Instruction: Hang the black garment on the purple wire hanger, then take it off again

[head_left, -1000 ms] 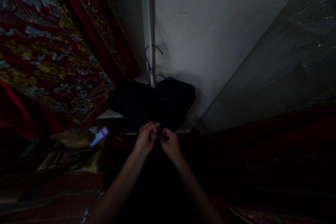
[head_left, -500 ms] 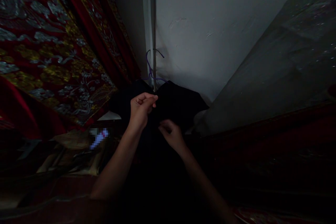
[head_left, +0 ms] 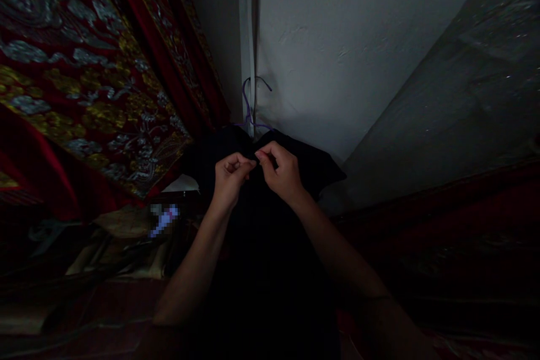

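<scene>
A dark short-sleeved garment (head_left: 314,163) hangs by a purple hanger (head_left: 246,95) against the wall. In front of its upper middle, just below the neckline, my left hand (head_left: 231,177) is closed in a pinch, thumb against forefinger. My right hand (head_left: 280,169) pinches too, its fingertips almost meeting those of the left. Whatever sits between the fingertips is too small and dark to make out. The garment's lower part fades into shadow.
Red cloth with gold and silver embroidery (head_left: 105,84) hangs at the left. A pale vertical pole (head_left: 247,22) runs up the wall (head_left: 358,34) behind the hanger. Indistinct items, including a pale roll (head_left: 25,319), lie low at the left. Dark red material (head_left: 442,214) spans the right.
My right hand has risen from lower on the garment to the left hand's fingertips and closed into a pinch. The left hand has barely moved. The view has shifted slightly.
</scene>
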Tool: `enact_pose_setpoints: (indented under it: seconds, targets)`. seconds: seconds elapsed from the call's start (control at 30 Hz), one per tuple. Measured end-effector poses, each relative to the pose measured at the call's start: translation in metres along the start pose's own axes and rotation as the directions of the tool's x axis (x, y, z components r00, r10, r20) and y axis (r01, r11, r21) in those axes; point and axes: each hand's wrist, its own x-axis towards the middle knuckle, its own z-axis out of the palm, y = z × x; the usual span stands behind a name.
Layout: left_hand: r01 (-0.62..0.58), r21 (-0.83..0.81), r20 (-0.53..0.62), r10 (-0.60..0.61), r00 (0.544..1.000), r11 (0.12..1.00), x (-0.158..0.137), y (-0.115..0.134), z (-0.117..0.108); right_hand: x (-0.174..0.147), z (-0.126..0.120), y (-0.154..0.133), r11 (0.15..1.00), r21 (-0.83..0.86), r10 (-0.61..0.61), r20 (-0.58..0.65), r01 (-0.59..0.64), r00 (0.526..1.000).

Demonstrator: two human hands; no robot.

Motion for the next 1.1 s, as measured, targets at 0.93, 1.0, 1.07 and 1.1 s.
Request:
enact_pose_setpoints:
  seconds: [0.93,1.0,1.07,1.1]
  targets:
    - [0.085,0.361,0.105,-0.131,0.986,0.929,-0.027,-0.062,-0.007,0.021,-0.056,0.010,0.986,0.122,0.159,-0.496,-0.113,0.854]
    - [0.041,0.378,0.147,-0.103,0.984,0.925,-0.023,-0.063,-0.011,0.013,-0.082,0.023,0.981,0.143,0.194,-0.627,-0.133,0.755]
    - [0.002,0.384,0.138,-0.060,0.989,0.923,-0.014,-0.061,-0.014,0.000,-0.106,0.036,0.952,0.284,0.287,-0.715,-0.110,0.637]
    - [-0.006,0.376,0.104,-0.036,0.994,0.926,-0.009,-0.058,-0.015,-0.009,-0.116,0.042,0.915,0.394,0.365,-0.715,-0.087,0.597]
